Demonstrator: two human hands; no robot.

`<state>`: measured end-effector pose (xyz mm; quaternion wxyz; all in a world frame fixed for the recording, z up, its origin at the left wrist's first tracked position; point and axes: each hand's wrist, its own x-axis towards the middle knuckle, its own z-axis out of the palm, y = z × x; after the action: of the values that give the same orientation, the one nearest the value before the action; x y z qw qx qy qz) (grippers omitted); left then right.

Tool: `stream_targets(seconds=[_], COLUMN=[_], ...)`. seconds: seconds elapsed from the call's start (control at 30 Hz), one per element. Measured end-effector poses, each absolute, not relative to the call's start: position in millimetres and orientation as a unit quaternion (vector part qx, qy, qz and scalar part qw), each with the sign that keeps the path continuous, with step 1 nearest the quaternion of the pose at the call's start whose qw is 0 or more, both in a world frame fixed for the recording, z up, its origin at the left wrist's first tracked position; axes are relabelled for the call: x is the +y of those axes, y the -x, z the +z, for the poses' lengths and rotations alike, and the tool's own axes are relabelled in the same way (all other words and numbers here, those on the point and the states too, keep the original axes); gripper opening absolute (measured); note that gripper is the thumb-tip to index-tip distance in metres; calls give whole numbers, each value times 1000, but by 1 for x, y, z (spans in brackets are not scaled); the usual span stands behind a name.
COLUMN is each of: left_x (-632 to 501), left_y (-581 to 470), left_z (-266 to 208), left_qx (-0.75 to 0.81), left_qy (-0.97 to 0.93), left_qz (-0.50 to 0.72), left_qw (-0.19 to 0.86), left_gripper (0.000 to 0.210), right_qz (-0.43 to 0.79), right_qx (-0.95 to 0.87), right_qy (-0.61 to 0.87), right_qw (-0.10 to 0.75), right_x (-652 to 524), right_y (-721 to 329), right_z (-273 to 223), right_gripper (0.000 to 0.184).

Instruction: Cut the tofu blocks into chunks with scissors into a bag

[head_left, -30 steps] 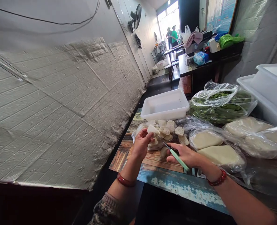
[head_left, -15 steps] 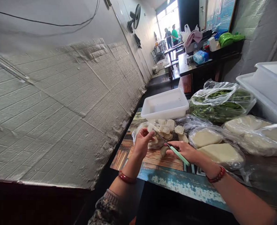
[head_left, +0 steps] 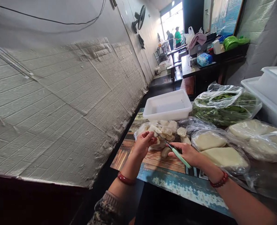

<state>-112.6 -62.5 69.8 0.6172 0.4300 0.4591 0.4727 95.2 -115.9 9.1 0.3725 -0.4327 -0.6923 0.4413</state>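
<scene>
My left hand (head_left: 145, 143) is closed in a pinch, with a pale piece of food (head_left: 153, 129) at its fingertips. My right hand (head_left: 185, 153) grips a knife (head_left: 180, 157) by its light green handle, and the thin blade points toward the left fingers. Under and behind both hands, a clear plastic bag (head_left: 140, 128) holds several thick pale slices (head_left: 166, 130) with small holes, looking like steamed bread or tofu. More slices (head_left: 181, 132) rest to the right of it. A rounded brownish piece (head_left: 166, 152) lies on the board just below the blade.
A white plastic tub (head_left: 167, 104) stands behind the slices. To the right are a bag of green vegetables (head_left: 225, 107), bagged pale slabs (head_left: 225, 157) and stacked white tubs (head_left: 269, 87). A textured wall (head_left: 70, 93) runs along the left. Two people (head_left: 177, 37) stand far off.
My left hand has lowered slightly, with the pale piece now nearer the bag. My right hand keeps the knife at nearly the same angle. The whole view has shifted a little.
</scene>
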Motion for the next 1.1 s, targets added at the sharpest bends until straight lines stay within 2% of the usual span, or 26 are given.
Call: stream_targets(seconds=[0.13, 0.2, 0.67, 1.1], left_x=[-61, -60, -71, -65], left_y=[111, 112, 101, 108], left_z=[69, 69, 79, 79], left_qx=[449, 448, 444, 458], left_qy=[-421, -415, -482, -482], left_qz=[485, 492, 471, 467], left_qw=[622, 621, 590, 582], left_gripper=[44, 43, 40, 41], right_qz=[450, 461, 483, 449], right_qx=[-689, -691, -691, -700], right_qy=[457, 456, 446, 399], right_qw=[338, 321, 302, 386], right_x=[-118, -119, -118, -119], right_y=[-95, -96, -100, -94], right_z=[14, 16, 19, 15], right_gripper=[73, 79, 85, 52])
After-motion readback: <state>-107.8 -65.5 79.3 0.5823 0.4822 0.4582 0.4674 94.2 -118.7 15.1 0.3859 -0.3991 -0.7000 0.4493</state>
